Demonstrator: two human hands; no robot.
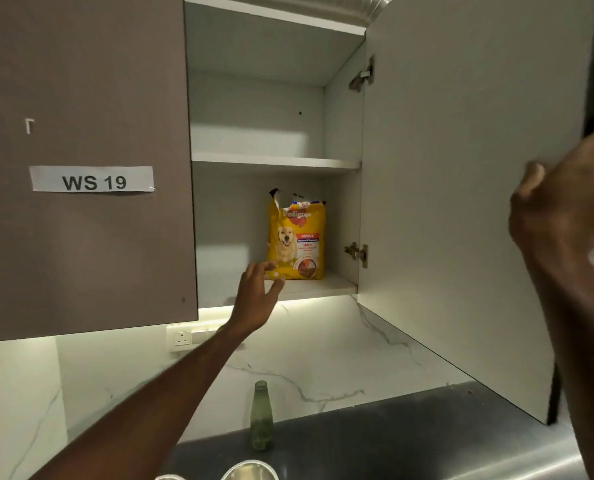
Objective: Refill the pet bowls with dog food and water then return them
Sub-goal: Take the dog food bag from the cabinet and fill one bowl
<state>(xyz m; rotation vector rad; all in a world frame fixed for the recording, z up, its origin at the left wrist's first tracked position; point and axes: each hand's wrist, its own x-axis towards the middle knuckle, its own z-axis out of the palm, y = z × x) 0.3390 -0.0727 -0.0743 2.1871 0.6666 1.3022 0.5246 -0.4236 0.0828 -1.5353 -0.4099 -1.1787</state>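
Observation:
A yellow dog food bag [297, 239] with a torn top stands upright on the lower shelf of an open wall cabinet. My left hand [259, 292] reaches up with fingers spread, just in front of the bag's lower left corner; contact is unclear. My right hand [572, 195] is blurred and curls around the edge of the open cabinet door [461, 185]. The rim of a metal bowl [250, 471] shows at the bottom edge, with a sliver of a second one [169, 477] beside it.
A green glass bottle [261, 415] stands on the steel counter [409, 431] below the cabinet. The left cabinet door [80, 237], labelled WS 19, is closed. The upper shelf [274, 162] holds nothing. A wall socket [183, 338] sits on the marble backsplash.

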